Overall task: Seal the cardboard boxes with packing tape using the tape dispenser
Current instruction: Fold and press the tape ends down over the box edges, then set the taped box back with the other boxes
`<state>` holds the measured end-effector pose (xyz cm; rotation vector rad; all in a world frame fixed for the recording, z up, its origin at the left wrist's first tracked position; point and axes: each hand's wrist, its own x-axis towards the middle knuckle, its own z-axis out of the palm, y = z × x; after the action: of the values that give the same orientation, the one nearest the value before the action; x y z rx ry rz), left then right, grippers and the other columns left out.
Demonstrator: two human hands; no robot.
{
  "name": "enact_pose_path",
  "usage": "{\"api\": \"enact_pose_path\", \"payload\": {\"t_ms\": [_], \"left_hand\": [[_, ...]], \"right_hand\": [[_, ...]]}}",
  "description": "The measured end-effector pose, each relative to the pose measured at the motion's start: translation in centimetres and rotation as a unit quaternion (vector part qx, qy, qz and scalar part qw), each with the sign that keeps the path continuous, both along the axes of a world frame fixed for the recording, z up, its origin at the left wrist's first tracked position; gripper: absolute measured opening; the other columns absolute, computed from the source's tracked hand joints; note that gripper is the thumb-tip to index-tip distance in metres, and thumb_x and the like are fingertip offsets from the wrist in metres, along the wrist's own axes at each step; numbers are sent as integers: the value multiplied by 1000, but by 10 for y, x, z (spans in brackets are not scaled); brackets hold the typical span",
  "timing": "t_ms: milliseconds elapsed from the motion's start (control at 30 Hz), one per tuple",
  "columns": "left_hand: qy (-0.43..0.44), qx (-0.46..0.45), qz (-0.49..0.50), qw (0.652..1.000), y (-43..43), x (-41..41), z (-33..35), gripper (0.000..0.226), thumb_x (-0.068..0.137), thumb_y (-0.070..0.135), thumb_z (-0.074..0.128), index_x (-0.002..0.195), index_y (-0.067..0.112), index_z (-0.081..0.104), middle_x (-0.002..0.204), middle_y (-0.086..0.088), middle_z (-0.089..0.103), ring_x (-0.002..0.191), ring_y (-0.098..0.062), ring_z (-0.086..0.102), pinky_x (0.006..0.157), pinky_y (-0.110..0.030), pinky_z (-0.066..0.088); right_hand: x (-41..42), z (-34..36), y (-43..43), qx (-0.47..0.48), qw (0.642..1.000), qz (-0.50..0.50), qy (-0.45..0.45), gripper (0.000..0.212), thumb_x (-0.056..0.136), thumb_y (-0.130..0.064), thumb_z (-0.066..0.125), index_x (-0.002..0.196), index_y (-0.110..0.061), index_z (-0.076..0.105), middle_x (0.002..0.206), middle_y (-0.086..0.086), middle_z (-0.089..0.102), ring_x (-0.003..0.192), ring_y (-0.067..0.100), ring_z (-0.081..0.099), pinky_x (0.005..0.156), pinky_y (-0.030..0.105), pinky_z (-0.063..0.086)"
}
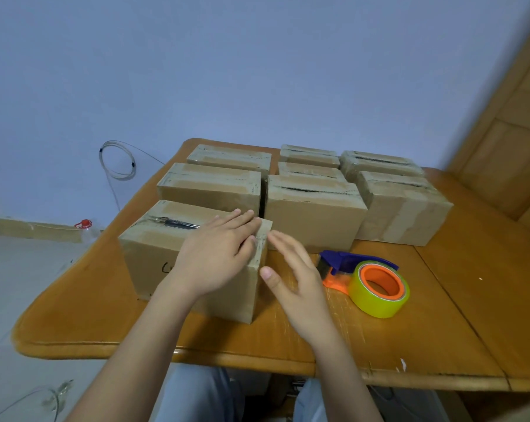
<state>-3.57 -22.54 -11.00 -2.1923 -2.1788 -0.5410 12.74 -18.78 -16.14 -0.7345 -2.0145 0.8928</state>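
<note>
— Cardboard box (154, 260) in the near left part of the table (440, 315), long axis along the near edge, dark seam down the top.
— Left grip (218, 254)?
— Flat on the box top at its right end, fingers straight, pressing, clasping nothing.
— Right grip (294, 281)?
— Empty as well, fingers loose and spread, just beside the box's right end face; contact impossible to tell.
— Tape dispenser (361, 275)?
— Lying on the table just right of the right grip, far nearer to it than to the left one. Blue cutter end toward the box and the far edge, yellow-green roll toward the near right; long axis slanted across the table.
— Next move, at a guess?
— Short reach rightward with the right grip for the orange handle, left grip as anchor on the flaps.
— Behind?
— More boxes (315, 208) in rows toward the far edge, tape visible across most tops.
</note>
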Motion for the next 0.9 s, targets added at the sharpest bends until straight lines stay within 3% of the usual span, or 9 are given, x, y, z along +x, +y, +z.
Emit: {"api": "enact_pose_path", "payload": {"t_ms": [133, 200, 267, 400, 500, 567, 700, 833, 900], "left_hand": [[-41, -3, 9, 999, 3, 9, 5, 47, 104, 32, 26, 150, 25, 30, 158, 3, 24, 147, -13, 15, 120, -39, 11], [-138, -7, -29, 990, 2, 4, 11, 46, 103, 26, 37, 149, 24, 33, 157, 2, 27, 146, -14, 17, 120, -37, 15], [-204, -39, -68, 976, -4, -6, 18, 53, 99, 37, 44, 149, 24, 30, 158, 4, 25, 146, -9, 16, 117, -28, 18], [30, -137, -32, 990, -20, -32, 22, 106, 55, 93, 12, 150, 44, 8, 160, 11, 2, 149, -17, 0, 119, -45, 1], [102, -149, -19, 983, -28, -43, 17, 105, 37, 102, -2, 133, 61, -20, 153, 18, -17, 148, -17, -10, 117, -49, -4], [133, -136, -16, 982, -30, -43, 13, 98, 39, 101, -5, 127, 63, -27, 152, 19, -20, 148, -17, -10, 117, -47, -2], [170, -119, 7, 978, -26, -29, 10, 84, 77, 85, 21, 140, 50, -23, 159, 13, -15, 148, -19, -11, 119, -45, 1], [180, -99, -24, 978, -20, -17, 7, 109, 46, 90, -18, 145, 45, -19, 160, 13, -11, 149, -21, -8, 119, -47, 3], [179, -90, -26, 979, -18, -10, 6, 98, 62, 87, -8, 149, 42, -13, 161, 11, -9, 149, -22, -7, 118, -47, 2]], "right_hand": [[-11, 5, -3, 50, 994, 0, -102, 74, 86, -42, 64, 146, -39, 21, 154, -22, 16, 140, -5, 10, 113, 19, 14], [-14, 8, -4, 78, 991, -16, -110, 76, 85, -35, 67, 144, -40, 19, 150, -26, 15, 139, -8, 10, 111, 16, 12], [-13, 11, -5, 72, 990, -23, -116, 72, 86, -33, 66, 143, -40, 23, 144, -30, 15, 136, -11, 10, 110, 16, 14], [-4, 17, -5, 68, 987, -33, -145, 62, 90, -28, 62, 145, -34, 33, 142, -32, 15, 131, -13, 11, 112, 23, 20], [2, 17, -6, 79, 984, -34, -154, 61, 91, -26, 61, 145, -33, 33, 143, -33, 13, 133, -11, 12, 111, 24, 21], [3, 17, -6, 77, 984, -35, -155, 61, 92, -26, 60, 145, -34, 32, 144, -33, 12, 134, -10, 13, 112, 25, 22], [5, 16, -4, 69, 986, -56, -142, 60, 92, -23, 60, 145, -33, 33, 145, -33, 13, 133, -10, 16, 113, 27, 26], [13, 14, 0, 57, 987, -76, -130, 59, 91, -19, 61, 144, -32, 36, 148, -30, 17, 132, -7, 21, 111, 24, 27], [19, 14, 0, 53, 988, -81, -121, 60, 91, -17, 61, 143, -32, 37, 150, -28, 19, 133, -7, 21, 109, 18, 24]]}}
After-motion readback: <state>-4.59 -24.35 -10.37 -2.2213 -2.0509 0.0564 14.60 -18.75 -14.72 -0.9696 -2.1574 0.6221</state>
